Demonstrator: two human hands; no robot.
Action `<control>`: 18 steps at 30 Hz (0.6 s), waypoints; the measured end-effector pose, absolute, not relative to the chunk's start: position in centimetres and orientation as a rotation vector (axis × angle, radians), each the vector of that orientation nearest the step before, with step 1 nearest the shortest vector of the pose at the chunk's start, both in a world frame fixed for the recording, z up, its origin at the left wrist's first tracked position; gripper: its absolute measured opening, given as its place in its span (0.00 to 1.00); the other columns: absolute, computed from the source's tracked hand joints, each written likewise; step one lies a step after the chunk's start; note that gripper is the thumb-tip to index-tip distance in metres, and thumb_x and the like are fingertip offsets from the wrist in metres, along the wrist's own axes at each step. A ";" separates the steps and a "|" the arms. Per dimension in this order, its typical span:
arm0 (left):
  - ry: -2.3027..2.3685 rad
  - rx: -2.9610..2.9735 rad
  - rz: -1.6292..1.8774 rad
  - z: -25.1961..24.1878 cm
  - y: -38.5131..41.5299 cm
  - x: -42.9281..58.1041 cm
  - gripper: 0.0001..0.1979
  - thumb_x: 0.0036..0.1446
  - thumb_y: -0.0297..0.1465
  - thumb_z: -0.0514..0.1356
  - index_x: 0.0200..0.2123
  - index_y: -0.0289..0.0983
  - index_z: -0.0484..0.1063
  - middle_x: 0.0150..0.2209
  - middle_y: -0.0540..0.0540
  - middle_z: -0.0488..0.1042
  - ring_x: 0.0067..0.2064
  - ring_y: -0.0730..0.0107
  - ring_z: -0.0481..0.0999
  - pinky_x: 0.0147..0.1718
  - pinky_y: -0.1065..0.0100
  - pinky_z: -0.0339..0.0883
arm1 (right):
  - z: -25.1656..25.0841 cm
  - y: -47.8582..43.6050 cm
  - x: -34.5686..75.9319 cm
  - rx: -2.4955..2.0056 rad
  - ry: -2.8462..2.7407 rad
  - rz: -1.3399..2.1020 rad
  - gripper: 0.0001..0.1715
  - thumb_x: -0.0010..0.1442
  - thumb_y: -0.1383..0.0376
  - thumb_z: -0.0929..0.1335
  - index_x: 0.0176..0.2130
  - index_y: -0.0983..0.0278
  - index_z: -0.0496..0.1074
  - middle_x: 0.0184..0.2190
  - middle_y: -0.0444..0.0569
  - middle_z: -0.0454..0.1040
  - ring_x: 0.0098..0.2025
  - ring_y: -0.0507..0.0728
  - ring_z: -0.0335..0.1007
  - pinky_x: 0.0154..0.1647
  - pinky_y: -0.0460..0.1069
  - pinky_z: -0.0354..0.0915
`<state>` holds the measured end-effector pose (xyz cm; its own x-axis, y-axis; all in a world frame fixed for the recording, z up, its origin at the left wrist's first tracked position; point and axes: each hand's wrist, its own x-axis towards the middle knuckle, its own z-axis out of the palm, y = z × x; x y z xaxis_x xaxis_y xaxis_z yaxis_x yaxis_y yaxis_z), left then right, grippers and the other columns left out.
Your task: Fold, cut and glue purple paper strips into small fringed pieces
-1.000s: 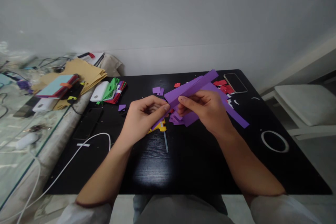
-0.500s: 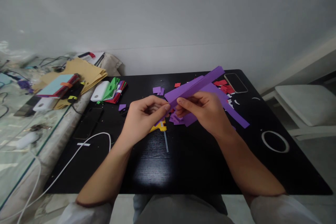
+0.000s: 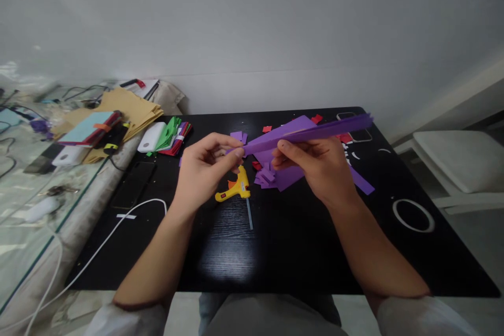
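Note:
Between my two hands stretches a long purple paper strip (image 3: 331,128), its right end raised and slightly frayed-looking. My left hand (image 3: 210,168) pinches its left end between thumb and fingers. Farther along, my right hand (image 3: 311,163) grips the strip from below with the thumb in front. Below my left hand lies a yellow glue gun (image 3: 235,189) with a clear glue stick (image 3: 249,214) poking out of it. Small cut purple paper pieces (image 3: 266,176) are heaped between the hands, beside a larger purple sheet (image 3: 289,178) partly hidden by my right hand.
Red paper scraps (image 3: 345,138) and a phone (image 3: 360,134) lie at the back right. A white ring (image 3: 413,215) rests on the right. Folded green paper (image 3: 168,134), a dark phone (image 3: 134,185) and a white cable (image 3: 153,201) are on the left. A white chair (image 3: 460,160) stands beyond the table.
The purple strip has swung lower on its right side and now lies flatter. My left hand has shifted slightly left and up, uncovering the glue gun; my right hand has moved slightly right.

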<state>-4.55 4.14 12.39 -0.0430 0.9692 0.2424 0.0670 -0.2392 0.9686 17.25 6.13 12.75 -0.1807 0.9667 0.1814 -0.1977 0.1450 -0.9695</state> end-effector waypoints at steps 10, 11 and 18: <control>0.852 1.305 1.440 12.7 4.5 -5.8 0.23 0.51 0.28 0.75 0.49 0.40 0.72 0.33 0.51 0.81 0.26 0.75 0.77 0.27 0.73 0.74 | 12.3 6.8 17.7 -0.712 -1.534 1.609 0.10 0.65 0.57 0.76 0.45 0.57 0.85 0.36 0.45 0.87 0.39 0.56 0.86 0.45 0.52 0.81; 0.855 1.336 1.395 12.8 4.4 -5.7 0.23 0.52 0.27 0.75 0.49 0.40 0.72 0.33 0.51 0.81 0.27 0.74 0.78 0.27 0.74 0.74 | 12.2 6.7 17.5 -0.713 -1.497 1.649 0.11 0.66 0.56 0.76 0.46 0.57 0.84 0.36 0.45 0.87 0.38 0.55 0.86 0.43 0.51 0.81; 0.911 1.400 1.333 12.6 4.0 -4.7 0.22 0.52 0.26 0.75 0.48 0.38 0.73 0.32 0.51 0.81 0.31 0.75 0.81 0.31 0.76 0.73 | 12.3 5.4 16.2 -0.901 -1.530 1.544 0.12 0.58 0.56 0.80 0.38 0.61 0.84 0.33 0.46 0.86 0.36 0.55 0.84 0.39 0.48 0.78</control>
